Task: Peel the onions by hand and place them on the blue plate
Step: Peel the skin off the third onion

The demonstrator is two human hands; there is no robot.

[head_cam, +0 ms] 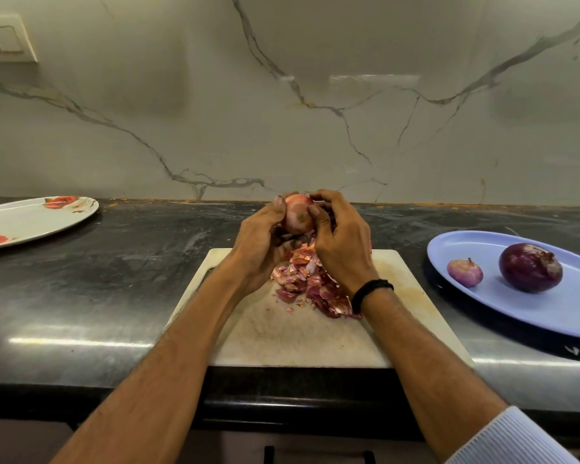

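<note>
The peeling step is in hand. Both hands are raised over the far edge of the white cutting board (282, 336), with a pink-skinned onion (298, 214) between them. The left hand (258, 242) cups it from the left, fingers curled round its far side. The right hand (340, 242) curls over it from the right, thumb pressed beside the root end; whether a flake of skin is pinched there is hard to tell, as the fingers hide that side. Dry papery skin appears to cover the onion.

Below the hands, a heap of onion skins (310, 283) lies on the board. To the right, on the dark counter (114, 279), sits the blue plate (516, 309) holding a small pale onion (465, 272) and, just beside it, a large dark purple onion (530, 267).

The next move likely calls for lifting a skin edge at the root and stripping it down, with the left hand turning the bulb, before carrying it right to the plate.

A floral plate (31, 222) sits far left. No brand, label or writing is readable.
</note>
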